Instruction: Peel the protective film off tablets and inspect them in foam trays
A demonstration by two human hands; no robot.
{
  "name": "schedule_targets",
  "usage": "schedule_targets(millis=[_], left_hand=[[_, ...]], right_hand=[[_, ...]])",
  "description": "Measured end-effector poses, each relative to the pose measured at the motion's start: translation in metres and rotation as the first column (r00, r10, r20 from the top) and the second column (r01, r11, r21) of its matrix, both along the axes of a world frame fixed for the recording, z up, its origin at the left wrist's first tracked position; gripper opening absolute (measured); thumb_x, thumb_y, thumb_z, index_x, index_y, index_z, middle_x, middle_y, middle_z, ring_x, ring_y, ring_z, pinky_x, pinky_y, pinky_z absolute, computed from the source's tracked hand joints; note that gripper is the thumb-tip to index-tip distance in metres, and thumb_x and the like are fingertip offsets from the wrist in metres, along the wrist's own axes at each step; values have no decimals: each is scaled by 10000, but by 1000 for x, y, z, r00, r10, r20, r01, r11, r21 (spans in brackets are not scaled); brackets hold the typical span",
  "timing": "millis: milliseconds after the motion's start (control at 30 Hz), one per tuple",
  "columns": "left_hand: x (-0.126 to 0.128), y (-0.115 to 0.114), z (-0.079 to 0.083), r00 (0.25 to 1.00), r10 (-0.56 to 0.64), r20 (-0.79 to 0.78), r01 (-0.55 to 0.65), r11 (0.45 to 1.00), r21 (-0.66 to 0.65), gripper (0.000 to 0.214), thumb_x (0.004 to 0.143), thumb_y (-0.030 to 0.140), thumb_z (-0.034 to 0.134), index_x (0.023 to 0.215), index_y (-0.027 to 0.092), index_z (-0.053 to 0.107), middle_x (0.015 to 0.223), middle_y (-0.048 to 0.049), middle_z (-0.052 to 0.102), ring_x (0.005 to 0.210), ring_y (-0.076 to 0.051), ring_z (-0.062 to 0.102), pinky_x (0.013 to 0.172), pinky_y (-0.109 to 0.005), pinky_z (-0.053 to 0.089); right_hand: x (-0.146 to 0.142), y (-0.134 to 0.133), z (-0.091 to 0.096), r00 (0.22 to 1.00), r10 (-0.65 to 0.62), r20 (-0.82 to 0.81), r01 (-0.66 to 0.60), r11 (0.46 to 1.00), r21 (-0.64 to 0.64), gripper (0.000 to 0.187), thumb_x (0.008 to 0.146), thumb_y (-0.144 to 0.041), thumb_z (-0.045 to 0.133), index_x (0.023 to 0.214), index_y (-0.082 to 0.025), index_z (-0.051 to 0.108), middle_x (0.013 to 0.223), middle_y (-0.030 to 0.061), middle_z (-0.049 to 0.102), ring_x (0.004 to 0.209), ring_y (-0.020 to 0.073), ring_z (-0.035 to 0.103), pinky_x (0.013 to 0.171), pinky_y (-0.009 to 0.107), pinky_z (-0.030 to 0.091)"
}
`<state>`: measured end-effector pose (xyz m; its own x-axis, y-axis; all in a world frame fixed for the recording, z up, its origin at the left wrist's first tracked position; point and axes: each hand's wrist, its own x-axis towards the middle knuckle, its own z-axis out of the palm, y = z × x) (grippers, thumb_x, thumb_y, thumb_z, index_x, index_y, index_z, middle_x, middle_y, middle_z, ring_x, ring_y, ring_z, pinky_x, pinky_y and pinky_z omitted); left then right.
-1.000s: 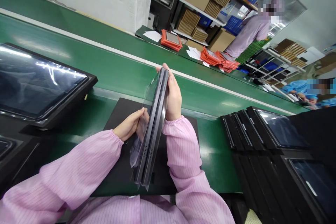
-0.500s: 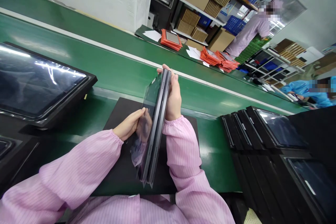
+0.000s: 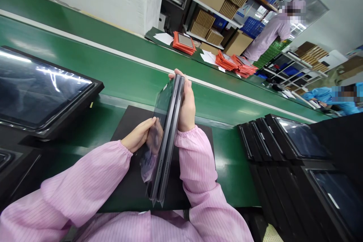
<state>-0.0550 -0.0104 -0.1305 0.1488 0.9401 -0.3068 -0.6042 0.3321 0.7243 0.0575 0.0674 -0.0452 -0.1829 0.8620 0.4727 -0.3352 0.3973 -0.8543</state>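
Two thin dark tablets (image 3: 169, 128) stand on edge, face to back, above a black board (image 3: 121, 128). Clear film covers their faces and sticks out at the lower corners. My right hand (image 3: 187, 107) is wrapped round the far part of the pair, its palm on the right side and its fingertips showing over the far edge. On the left, my left hand (image 3: 138, 134) is closed against the glossy screen of the left tablet, thumb pointing forward. Part of the left fingers is hidden, and the hand reflects in the screen.
A large tablet in a black tray (image 3: 96, 87) lies at left. Several black trays with tablets (image 3: 300, 138) stand stacked at right. Beyond the green conveyor (image 3: 119, 72) are red-orange packs (image 3: 183, 42), a white pillar (image 3: 113, 0) and two people, one in pink, one in blue.
Almost nothing differs. The pair of tablets is tipped very slightly, its near end a little lower and to the left; both hands keep their places on it.
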Motion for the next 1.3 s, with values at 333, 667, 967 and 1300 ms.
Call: schedule_targets(millis=[333,667,967,1300], left_hand=[[-1,-3,-3,1000,-20,-8,20,997,80,472,667,564,872,815,155,689,754,-12,653,768,-162,610,780,-275,493],[0,-4,2,998,-49,-31,52,992,116,509,652,608,863,737,169,620,680,2,625,651,-143,582,645,-259,486],[-1,-6,3,998,-44,-50,50,990,132,562,603,627,889,707,175,572,649,9,595,621,-127,557,567,-235,466],[-2,-9,5,993,-80,-91,97,975,201,564,634,651,861,701,170,573,679,-14,589,604,-131,517,566,-257,424]], right_hand=[[1,-13,13,990,-94,104,89,995,50,499,954,-674,469,1240,-302,637,1262,28,679,1303,259,585,1116,467,468],[3,-14,15,992,-80,93,73,995,72,421,961,-590,495,1215,-285,635,1204,34,686,1245,256,598,1110,458,445],[3,-25,24,986,-114,120,103,990,98,367,968,-519,472,1182,-277,646,1161,32,696,1144,250,631,1046,437,483],[7,-35,33,984,-137,114,119,982,149,318,943,-464,485,1099,-258,669,1066,31,704,998,235,651,943,410,528]])
